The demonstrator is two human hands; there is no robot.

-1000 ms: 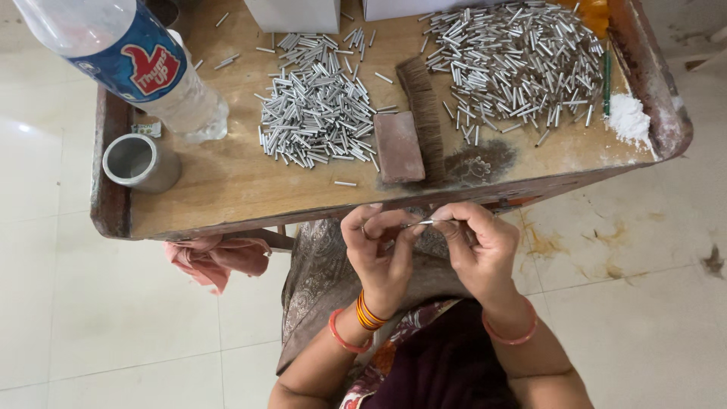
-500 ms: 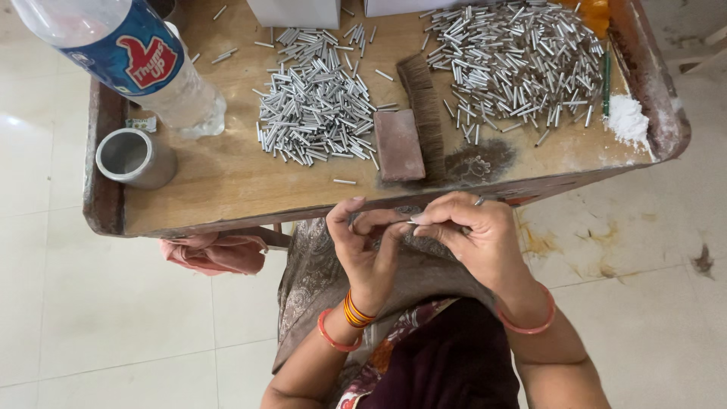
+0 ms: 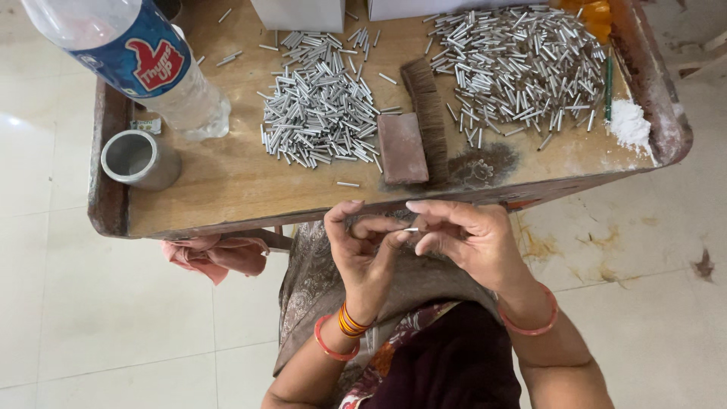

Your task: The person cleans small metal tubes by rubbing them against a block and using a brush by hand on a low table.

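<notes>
My left hand (image 3: 366, 246) and my right hand (image 3: 468, 239) meet just below the near edge of the wooden tray table (image 3: 227, 182). Between their fingertips they pinch a thin silver tube (image 3: 410, 229), mostly hidden by the fingers. Orange bangles ring both wrists. On the table lie two heaps of short silver tubes: one in the middle (image 3: 322, 106), a larger one at the right (image 3: 519, 64). A single loose tube (image 3: 347, 184) lies near the front edge.
A brown block (image 3: 402, 148) and a dark brush (image 3: 428, 106) lie between the heaps. A plastic bottle with a blue label (image 3: 136, 57) and a grey metal cup (image 3: 138, 158) stand at the left. White powder (image 3: 629, 125) sits at the right rim. A pink cloth (image 3: 214, 254) hangs beneath.
Both hands have crept slightly toward the table edge, still pinching the tube between them; the camera view has shifted a little. The table's contents are unchanged.
</notes>
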